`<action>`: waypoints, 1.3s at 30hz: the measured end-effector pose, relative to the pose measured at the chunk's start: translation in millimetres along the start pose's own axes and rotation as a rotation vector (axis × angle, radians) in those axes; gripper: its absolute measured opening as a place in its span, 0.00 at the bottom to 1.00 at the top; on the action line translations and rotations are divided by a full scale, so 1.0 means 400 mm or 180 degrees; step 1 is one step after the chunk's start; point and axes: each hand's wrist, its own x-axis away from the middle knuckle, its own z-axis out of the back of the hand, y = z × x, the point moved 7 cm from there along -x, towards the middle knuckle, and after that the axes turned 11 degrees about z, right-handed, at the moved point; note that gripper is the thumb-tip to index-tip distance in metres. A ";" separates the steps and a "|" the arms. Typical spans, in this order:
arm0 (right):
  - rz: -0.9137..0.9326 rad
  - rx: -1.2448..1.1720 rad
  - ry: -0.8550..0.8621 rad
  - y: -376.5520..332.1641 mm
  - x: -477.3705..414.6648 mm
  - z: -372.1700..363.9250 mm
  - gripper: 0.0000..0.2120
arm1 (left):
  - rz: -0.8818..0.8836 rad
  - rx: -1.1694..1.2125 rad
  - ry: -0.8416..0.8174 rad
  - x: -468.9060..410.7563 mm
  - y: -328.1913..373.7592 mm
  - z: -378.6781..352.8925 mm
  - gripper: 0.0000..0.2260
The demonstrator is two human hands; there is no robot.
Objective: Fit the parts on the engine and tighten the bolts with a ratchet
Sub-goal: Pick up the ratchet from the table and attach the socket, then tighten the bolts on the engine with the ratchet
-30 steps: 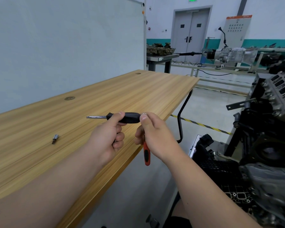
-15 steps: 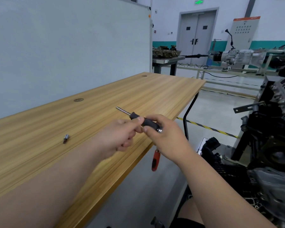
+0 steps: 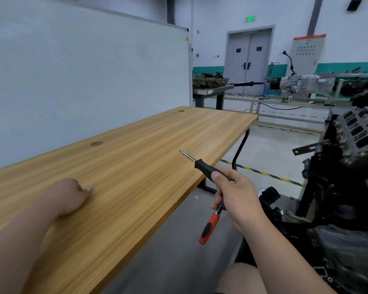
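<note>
Right hand: the right hand (image 3: 234, 198) is clamped round two tools at once, out past the near edge of the tabletop and above the floor.
Ratchet: a chrome ratchet with a red-and-black grip (image 3: 209, 227) hangs down out of the fist, grip lowest; its head is hidden in the palm.
Driver: a black-handled driver with a bare steel shaft (image 3: 205, 168) sticks up and to the left from the same fist, the thumb pressed along its handle and the tip over the tabletop edge.
Left hand: the left hand (image 3: 71, 196) rests knuckles-up on the tabletop with its fingers curled under. Something small and silvery shows at the fingertips, and I cannot tell whether it is held.
Tabletop: a long light-wood tabletop (image 3: 140, 162) runs away to the left.
Engine: a dark grey metal engine on a black stand (image 3: 348, 183) stands to the right, well apart from both hands.
Partition: a pale grey panel (image 3: 83, 81) rises behind the tabletop.
</note>
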 end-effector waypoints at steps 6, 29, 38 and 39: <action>0.0451 0.0696 0.0148 -0.074 0.001 0.204 0.05 | -0.1183 0.2570 -0.1877 0.315 0.398 -0.003 0.13; 0.0609 0.1659 0.0765 -0.098 0.296 0.795 0.07 | -0.0836 0.3111 -0.5814 0.926 0.917 -0.505 0.16; 0.0542 0.1526 0.0994 -0.086 0.306 0.799 0.06 | -0.0594 0.3305 -0.5675 0.903 0.925 -0.529 0.17; 0.0557 0.1532 0.0958 -0.086 0.307 0.794 0.06 | -0.0575 0.3267 -0.5652 0.901 0.923 -0.532 0.17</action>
